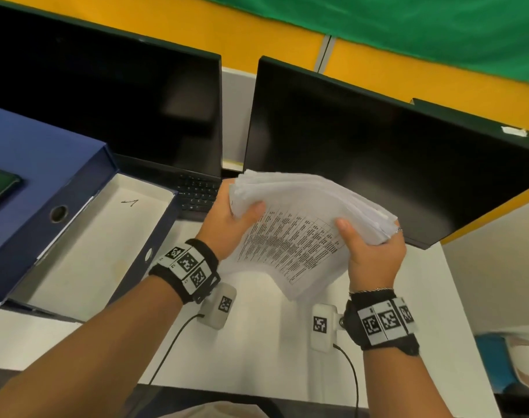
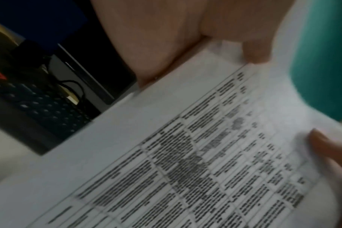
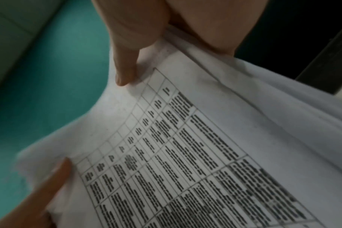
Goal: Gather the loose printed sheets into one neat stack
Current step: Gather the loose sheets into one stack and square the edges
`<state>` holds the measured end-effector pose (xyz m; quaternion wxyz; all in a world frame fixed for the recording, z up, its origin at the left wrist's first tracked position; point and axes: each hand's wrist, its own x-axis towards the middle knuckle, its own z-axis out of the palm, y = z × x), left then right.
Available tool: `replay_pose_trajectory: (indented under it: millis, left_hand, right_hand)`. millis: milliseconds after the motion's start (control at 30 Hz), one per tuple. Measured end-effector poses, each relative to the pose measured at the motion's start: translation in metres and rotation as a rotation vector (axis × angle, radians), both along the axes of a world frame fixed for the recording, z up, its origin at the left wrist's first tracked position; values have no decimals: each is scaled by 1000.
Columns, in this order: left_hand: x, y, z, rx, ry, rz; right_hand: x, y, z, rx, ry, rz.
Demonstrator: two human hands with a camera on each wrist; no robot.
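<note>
A thick bundle of printed sheets (image 1: pixel 299 233) is lifted above the white desk (image 1: pixel 257 342), its top page showing a table of text. My left hand (image 1: pixel 230 224) grips the bundle's left upper corner, thumb on top. My right hand (image 1: pixel 371 251) grips the right edge, thumb over the top page. The sheets fan out unevenly at the far edge and sag toward me. In the left wrist view the sheets (image 2: pixel 185 154) fill the frame under my left hand (image 2: pixel 234 38). Seen from the right wrist, the sheets (image 3: pixel 205 154) bend under my right hand (image 3: pixel 127 61).
Two dark monitors (image 1: pixel 121 101) (image 1: pixel 377 164) stand behind the hands. A keyboard (image 1: pixel 196 193) lies under the left one. An open blue box file (image 1: pixel 76 221) with a white inside sits at left. The desk's right edge (image 1: pixel 456 297) runs beside my right wrist.
</note>
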<state>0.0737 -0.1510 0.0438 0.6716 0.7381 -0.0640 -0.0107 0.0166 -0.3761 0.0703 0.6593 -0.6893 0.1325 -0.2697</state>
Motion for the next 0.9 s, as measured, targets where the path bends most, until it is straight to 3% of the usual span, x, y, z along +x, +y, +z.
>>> replay_pose_trajectory:
  millis: [233, 400, 600, 900]
  left_hand:
    - [-5, -5, 16, 14, -169, 253]
    - [-9, -16, 26, -158, -150, 221]
    - [-2, -24, 36, -200, -134, 367]
    - [4, -24, 45, -103, -159, 397]
  right_hand:
    - [3, 6, 9, -78, -58, -126]
    - [7, 11, 9, -50, -67, -215]
    - [10, 16, 13, 1, -43, -251]
    - [13, 17, 18, -61, -47, -276]
